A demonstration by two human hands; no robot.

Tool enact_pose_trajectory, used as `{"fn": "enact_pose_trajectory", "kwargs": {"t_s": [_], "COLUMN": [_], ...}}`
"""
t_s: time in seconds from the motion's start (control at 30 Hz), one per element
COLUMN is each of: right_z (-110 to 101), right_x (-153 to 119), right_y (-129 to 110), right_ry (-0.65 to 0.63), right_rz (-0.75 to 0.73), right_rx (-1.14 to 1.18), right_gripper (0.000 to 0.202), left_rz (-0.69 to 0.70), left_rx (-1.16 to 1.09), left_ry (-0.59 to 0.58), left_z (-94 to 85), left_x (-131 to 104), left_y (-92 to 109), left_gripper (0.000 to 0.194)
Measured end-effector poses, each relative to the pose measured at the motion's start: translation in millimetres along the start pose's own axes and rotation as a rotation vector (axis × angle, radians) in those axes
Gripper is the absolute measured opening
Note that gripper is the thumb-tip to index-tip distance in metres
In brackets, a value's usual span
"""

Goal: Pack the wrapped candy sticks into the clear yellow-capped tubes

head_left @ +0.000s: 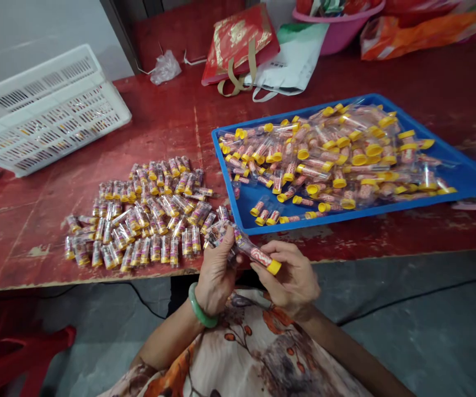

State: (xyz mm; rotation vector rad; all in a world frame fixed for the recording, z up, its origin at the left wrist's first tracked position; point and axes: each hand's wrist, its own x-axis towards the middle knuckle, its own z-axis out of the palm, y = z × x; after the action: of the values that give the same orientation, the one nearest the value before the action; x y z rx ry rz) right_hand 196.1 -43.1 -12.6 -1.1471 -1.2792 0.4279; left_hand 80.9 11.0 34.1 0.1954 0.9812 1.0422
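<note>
Yellow-capped tube (265, 258) sits btwn the two hands, by the near edge of the red bench (171, 127) & just this side of the blue tray (244, 203). Its cap points toward the R hand & lap, clear end toward the L hand. R hand (288, 271) is mostly closed: fingers curled, thumb & fingertips pinching the tube close to the cap. L hand (220, 267), w/ green bangle (197, 310) on the wrist, is narrow too, thumb pressed on a bunch of printed pieces (218, 234); can't tell how many. The tube's clear end is right at that bunch; exact contact hidden by the L fingers. Tray, beyond the R hand, has a heap of loose tubes (324, 149), caps every which way. L of the tray, directly on the bench: many labelled tubes (132, 223), roughly in rows
</note>
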Motion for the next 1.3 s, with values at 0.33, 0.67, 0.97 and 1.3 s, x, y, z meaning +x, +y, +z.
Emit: {"fn": "enact_pose_trajectory", "kwargs": {"t_s": [0.33, 0.67, 0.97, 1.3], "right_z": [26.5, 37.5, 28.3, 18.0], "right_x": [3.3, -6.7, 11.4, 21.9], "right_y": [4.1, -4.9, -6.1, -22.9], "right_ry": [0.065, 0.024, -0.245, -0.189], "right_rz": [-0.511, -0.076, -0.269, -0.166], "right_rx": [-0.379, -0.037, -0.016, 0.078], "right_gripper": [0.043, 0.029, 0.035, 0.027], "left_rz": [0.185, 0.087, 0.159, 0.017], "left_rx": [0.046, 0.034, 0.066, 0.140], "left_ry": [0.041, -0.043, -0.059, -0.142], "left_z": [-21.8, -32.5, -34.8, -36.0], "left_x": [-10.4, -15.6, -18.0, -32.4], "left_y": [10.3, 10.7, 17.8, 15.7], "left_gripper": [0.035, 0.035, 0.028, 0.036]}}
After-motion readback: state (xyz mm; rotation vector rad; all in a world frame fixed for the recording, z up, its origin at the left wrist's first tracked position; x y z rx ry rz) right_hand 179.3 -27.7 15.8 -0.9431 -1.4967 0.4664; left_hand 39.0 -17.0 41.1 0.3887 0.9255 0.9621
